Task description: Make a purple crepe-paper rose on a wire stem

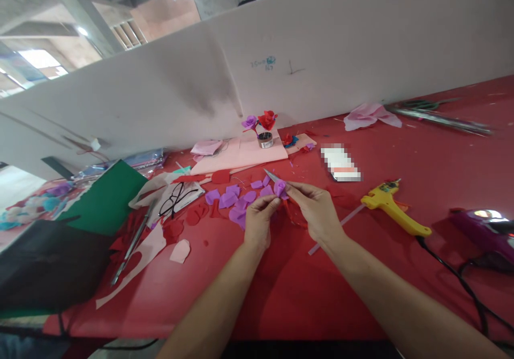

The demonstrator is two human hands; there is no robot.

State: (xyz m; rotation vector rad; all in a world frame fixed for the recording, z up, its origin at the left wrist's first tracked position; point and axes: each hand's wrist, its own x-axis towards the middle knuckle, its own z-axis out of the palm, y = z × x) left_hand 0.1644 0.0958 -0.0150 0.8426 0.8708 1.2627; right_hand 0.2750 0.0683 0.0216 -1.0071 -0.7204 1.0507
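Observation:
In front of me, above the red table, both hands meet at a small purple paper flower [280,189]. My left hand [260,217] pinches its lower left side between thumb and fingertips. From the right, my right hand [315,206] is closed on the same flower. A pointed metal tip [271,175] shows just behind the flower; red loops show below my right hand, and I cannot tell whether that hand grips this tool. Purple paper petals [229,196] lie scattered behind and left of my left hand, with red petals [196,214] farther left.
A yellow glue gun [395,209] with a glue stick and black cord lies right. Behind stand finished flowers in a small pot [265,140] on pink sheets. A phone [341,163] lies back right; glasses [176,201] and green sheets [106,198] lie left. A white partition [341,43] closes the back.

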